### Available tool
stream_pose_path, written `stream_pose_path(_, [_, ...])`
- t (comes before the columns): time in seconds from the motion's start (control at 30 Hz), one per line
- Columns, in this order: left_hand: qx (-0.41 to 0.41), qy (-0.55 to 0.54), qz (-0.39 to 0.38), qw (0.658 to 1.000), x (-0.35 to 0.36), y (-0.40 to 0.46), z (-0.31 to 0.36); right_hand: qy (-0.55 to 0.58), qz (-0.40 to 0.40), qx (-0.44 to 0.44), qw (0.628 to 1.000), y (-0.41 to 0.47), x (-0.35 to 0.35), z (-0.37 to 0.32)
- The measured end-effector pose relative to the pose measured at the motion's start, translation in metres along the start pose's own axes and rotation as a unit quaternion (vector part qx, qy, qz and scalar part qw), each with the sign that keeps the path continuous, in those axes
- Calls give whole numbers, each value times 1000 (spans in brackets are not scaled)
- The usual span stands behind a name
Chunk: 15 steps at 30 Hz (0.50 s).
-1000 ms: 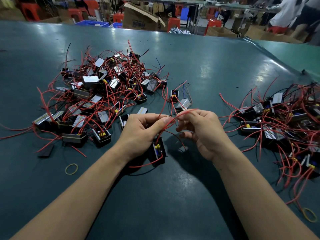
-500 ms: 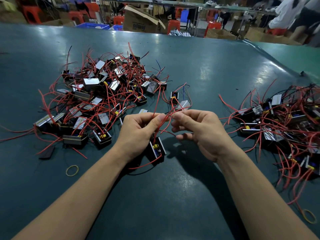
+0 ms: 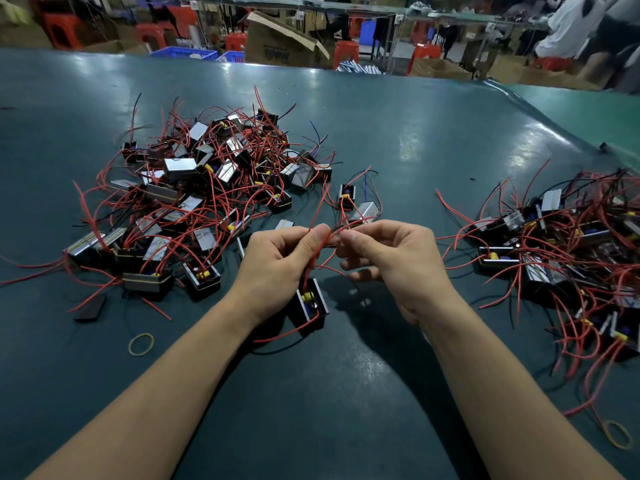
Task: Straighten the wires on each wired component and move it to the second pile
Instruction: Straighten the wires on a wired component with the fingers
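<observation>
I see my left hand (image 3: 277, 268) and right hand (image 3: 391, 261) close together at mid-table, each pinching the red wires (image 3: 323, 244) of one black wired component (image 3: 310, 304), which sits just beneath the left hand with part of its body hidden by my palm. The unsorted pile (image 3: 204, 188) lies far left and the second pile (image 3: 568, 258) right, cut off by the frame edge; wires there tangle too thickly to count, and yellow rubber bands (image 3: 141, 344) lie on the green table (image 3: 398, 140) nearer me
</observation>
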State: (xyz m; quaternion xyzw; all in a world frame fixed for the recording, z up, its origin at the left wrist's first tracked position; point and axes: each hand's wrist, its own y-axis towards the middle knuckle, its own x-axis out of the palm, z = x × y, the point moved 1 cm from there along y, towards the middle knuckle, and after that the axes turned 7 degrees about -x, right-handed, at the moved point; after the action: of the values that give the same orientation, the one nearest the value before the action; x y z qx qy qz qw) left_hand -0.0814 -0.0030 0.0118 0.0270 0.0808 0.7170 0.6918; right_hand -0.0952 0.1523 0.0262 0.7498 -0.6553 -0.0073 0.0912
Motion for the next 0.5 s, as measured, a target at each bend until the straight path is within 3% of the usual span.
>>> stream_pose_path(0.2, [9,7,7,1000,-1,1,0,-16,1,-28,999,0,-1,-3])
stream_pose_path(0.5, [-17,46,-35,998,-1,-1,-2,-16,67,-24,997,3,-2,-2])
